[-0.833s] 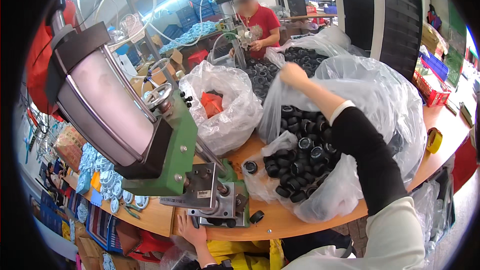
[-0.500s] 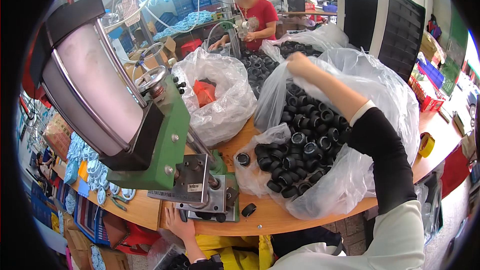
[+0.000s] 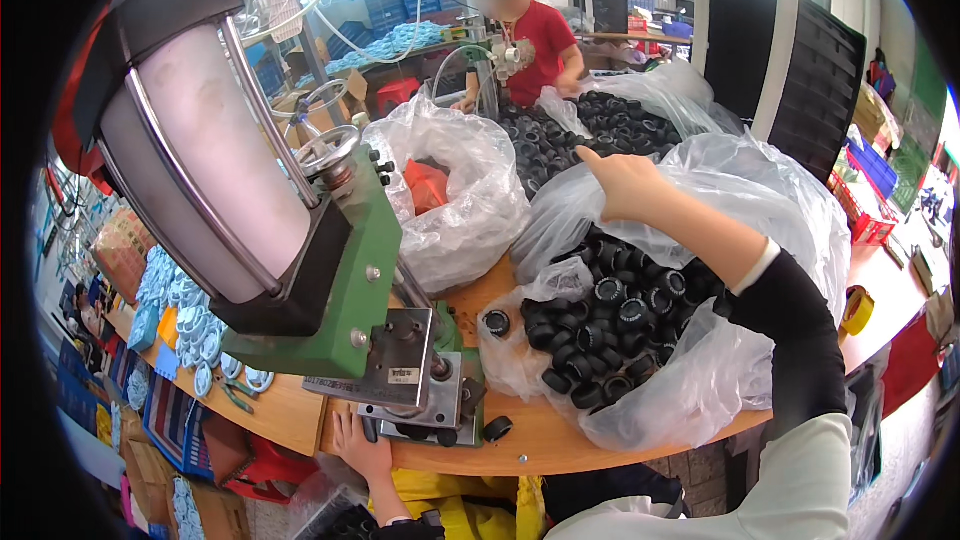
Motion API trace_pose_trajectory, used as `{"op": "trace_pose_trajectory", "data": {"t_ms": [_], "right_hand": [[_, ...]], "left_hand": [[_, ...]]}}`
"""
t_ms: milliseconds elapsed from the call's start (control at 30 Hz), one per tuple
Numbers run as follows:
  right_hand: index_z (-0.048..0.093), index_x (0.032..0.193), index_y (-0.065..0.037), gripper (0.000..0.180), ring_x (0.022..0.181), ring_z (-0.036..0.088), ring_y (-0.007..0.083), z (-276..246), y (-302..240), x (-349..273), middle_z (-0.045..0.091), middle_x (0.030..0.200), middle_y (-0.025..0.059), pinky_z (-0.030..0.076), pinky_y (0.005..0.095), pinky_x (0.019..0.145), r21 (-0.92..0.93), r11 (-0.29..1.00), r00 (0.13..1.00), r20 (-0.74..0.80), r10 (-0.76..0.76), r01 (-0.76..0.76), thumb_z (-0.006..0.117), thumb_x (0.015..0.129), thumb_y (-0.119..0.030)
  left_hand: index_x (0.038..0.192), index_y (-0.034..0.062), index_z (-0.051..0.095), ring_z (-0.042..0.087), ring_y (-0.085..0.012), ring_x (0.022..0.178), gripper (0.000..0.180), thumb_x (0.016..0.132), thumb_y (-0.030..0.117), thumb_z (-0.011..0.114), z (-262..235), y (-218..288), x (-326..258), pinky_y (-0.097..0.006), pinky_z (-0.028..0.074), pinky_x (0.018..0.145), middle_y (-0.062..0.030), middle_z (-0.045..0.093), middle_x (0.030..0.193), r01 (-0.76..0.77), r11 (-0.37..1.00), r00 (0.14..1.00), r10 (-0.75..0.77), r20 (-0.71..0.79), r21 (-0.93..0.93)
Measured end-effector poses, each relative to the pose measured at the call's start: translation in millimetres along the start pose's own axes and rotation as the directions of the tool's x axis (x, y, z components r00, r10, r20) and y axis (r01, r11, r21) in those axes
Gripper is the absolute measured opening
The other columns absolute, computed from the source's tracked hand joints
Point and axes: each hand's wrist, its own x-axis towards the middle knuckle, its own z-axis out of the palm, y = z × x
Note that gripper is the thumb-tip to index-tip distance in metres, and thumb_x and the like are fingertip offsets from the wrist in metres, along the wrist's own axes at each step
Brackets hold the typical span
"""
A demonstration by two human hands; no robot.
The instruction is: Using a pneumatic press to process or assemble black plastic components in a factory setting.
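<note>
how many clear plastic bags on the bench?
3 visible. The near bag of black caps under the right hand, a middle bag holding something red, a far bag by the co-worker. More may be hidden.

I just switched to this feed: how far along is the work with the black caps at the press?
Done: cannot tell; no finished pile shows. In hand: right hand grips the rim of the clear bag of black caps; left hand rests at the table edge under the green press. Left: the bag remains well filled.
</note>
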Motion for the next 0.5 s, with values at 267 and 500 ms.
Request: {"op": "trace_pose_trajectory", "data": {"t_ms": [267,500], "right_hand": [[0.005,0.147,-0.025,0.14,0.139,0.012,0.0353,99,57,83,0.006,0.151,0.0181,0.016,0.0555,0.108,-0.585,0.797,0.984,-0.166,0.064,-0.15,0.09,0.037,-0.036],[0.024,0.142,-0.015,0.088,0.105,0.059,0.0315,143,63,136,0.04,0.136,0.0167,0.048,0.0398,0.085,-0.111,0.937,0.943,-0.059,0.326,-0.331,0.069,0.066,-0.016]], "left_hand": [[0.119,0.0068,0.056,0.035,-0.031,0.13,0.057,0.063,0.017,0.063,-4,7,7,-0.046,0.027,0.102,-0.01,0.049,0.132,0.022,1.0,0.998,-0.022,0.055,-0.016],[0.11,0.0073,0.06,0.039,-0.0323,0.127,0.048,0.065,0.024,0.063,-4,6,-2,-0.046,0.029,0.099,-0.0095,0.053,0.126,0.009,1.0,1.0,-0.01,-0.019,-0.017]]}}
